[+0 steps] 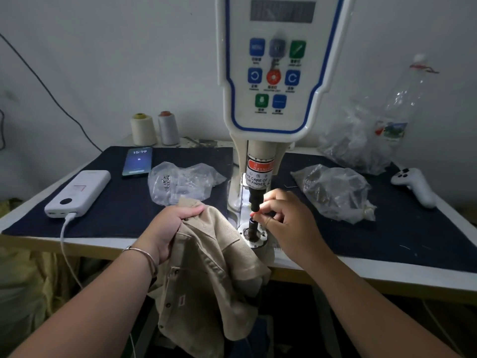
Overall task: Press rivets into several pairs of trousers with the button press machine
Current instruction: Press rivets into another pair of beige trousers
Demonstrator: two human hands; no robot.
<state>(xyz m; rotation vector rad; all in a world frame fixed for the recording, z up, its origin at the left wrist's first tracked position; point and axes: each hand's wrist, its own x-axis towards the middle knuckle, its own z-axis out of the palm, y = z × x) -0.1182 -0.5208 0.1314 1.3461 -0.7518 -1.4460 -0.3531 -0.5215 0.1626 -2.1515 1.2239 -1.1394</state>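
Trousers (206, 267) hang off the table edge at lower centre, bunched in the left hand (167, 226) to keep the cloth beside the press (258, 197). Right hand (286, 218) pinches something small between the dies, probably seating a rivet.

There is one view only, from a camera worn on the person's head. It looks forward and down across the surface (387, 228) toward the wall behind it. The wide lens bends the edges. The press machine (271, 73) stands dead centre and close, its top cut off by the upper edge. Both forearms reach in from the bottom corners, with the left hand (167, 226) and the right hand (289, 218) near the middle of the view, close to the lens.
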